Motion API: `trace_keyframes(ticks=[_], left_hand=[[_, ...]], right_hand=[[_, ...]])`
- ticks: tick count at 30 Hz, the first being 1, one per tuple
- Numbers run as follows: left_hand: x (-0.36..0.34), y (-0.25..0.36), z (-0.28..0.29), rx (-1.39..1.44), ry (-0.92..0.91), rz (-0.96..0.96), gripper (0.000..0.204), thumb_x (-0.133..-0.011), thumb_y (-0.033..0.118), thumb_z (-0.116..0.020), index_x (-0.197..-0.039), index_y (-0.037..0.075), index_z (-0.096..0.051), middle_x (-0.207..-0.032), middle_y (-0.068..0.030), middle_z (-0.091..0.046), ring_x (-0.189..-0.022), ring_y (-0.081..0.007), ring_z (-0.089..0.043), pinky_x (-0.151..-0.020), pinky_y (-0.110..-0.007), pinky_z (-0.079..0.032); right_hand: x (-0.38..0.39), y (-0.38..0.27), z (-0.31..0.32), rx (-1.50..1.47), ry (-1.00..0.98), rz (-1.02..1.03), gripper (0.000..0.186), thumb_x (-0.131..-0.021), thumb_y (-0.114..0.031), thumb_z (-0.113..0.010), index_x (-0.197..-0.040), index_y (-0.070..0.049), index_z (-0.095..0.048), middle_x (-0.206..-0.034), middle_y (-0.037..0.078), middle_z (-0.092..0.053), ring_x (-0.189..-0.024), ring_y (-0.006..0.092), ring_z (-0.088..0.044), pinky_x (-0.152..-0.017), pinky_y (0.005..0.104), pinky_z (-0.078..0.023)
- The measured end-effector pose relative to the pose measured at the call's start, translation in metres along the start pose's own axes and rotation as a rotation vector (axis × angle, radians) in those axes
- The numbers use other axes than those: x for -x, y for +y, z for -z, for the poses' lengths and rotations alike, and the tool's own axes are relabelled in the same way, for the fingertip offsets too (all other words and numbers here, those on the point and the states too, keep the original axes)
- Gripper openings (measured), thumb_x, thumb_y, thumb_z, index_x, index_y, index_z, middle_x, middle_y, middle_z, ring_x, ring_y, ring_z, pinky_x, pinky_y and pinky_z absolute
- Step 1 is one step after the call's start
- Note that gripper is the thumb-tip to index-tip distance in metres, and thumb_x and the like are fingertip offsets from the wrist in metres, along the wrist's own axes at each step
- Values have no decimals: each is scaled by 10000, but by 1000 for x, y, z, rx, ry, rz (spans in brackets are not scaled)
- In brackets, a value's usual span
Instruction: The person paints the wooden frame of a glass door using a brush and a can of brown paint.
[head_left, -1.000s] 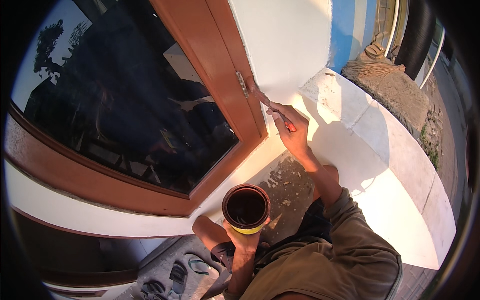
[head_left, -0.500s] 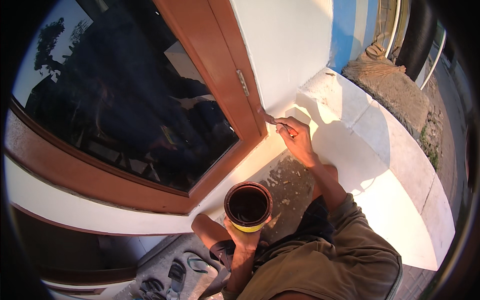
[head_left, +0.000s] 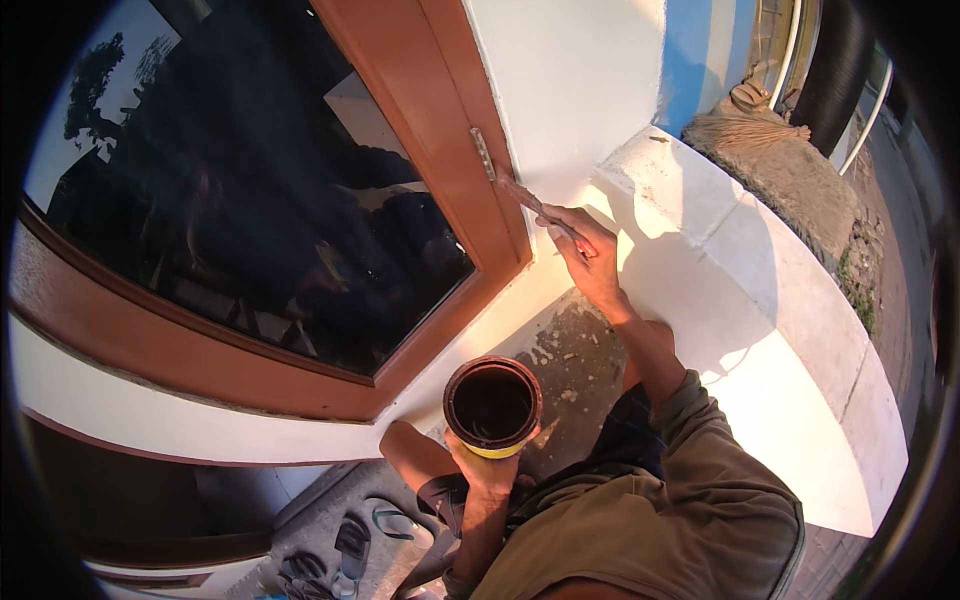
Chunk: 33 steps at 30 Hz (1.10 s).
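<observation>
So the big thing here is the window, dark glass that mirrors the sky and a tree, set in a reddish-brown wooden frame against a cream wall. Below it runs a pale ledge where the person sits or crouches, and some sandals lie on the ground well below. The left hand is wrapped around a paint can from underneath, holding it upright near the knee, with dark liquid inside and a yellow band at the bottom edge. The right hand is closed on a thin brush, pinched close to the handle end, and the bristles touch the outer edge of the frame right beside a small metal hinge. That's a fiddly spot, since the brown frame meets the cream wall in one tight line. Probably the way to do it well is a lightly loaded brush, strokes pulled along the frame's length and not across it, with the tip angled away from the wall. Going around the hinge instead of over it looks wise too. The can seems best kept level and close so drips land on the ledge's rough patch, not the clean paint.
</observation>
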<state>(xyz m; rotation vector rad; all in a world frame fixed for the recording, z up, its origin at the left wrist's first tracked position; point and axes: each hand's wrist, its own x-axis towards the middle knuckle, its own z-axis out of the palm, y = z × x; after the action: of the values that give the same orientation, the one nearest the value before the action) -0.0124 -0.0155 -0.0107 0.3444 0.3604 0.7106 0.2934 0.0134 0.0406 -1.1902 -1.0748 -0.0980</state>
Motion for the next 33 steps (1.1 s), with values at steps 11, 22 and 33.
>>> trace_keyframes(ticks=[11, 22, 33], left_hand=[[5, -2, 2, -18, 70, 16, 688, -955, 572, -494, -1483, 131, -491, -1420, -143, -594, -1209, -371, -653, -825, -583, -636], [6, 1, 1, -25, 26, -9, 704, -948, 584, -522, -1482, 127, -491, -1416, -146, -594, -1214, -365, -650, -836, -572, -639], [5, 0, 6, -24, -9, 17, 692, -956, 586, -507, -1472, 126, -498, -1408, -146, -599, -1205, -363, -653, -825, -562, -640]], right_hand=[[70, 53, 4, -6, -86, -199, 253, -979, -18, -658, -1224, -39, -718, -979, 108, -709, -843, 152, -669, -755, 271, -527], [-11, -14, -3, 77, 20, -28, 234, -957, 14, -680, -1187, -1, -722, -1035, 107, -739, -932, 178, -710, -831, 277, -548], [76, 36, -5, 55, -42, -309, 265, -991, -50, -662, -1250, -8, -698, -1060, 126, -724, -861, 180, -679, -792, 300, -543]])
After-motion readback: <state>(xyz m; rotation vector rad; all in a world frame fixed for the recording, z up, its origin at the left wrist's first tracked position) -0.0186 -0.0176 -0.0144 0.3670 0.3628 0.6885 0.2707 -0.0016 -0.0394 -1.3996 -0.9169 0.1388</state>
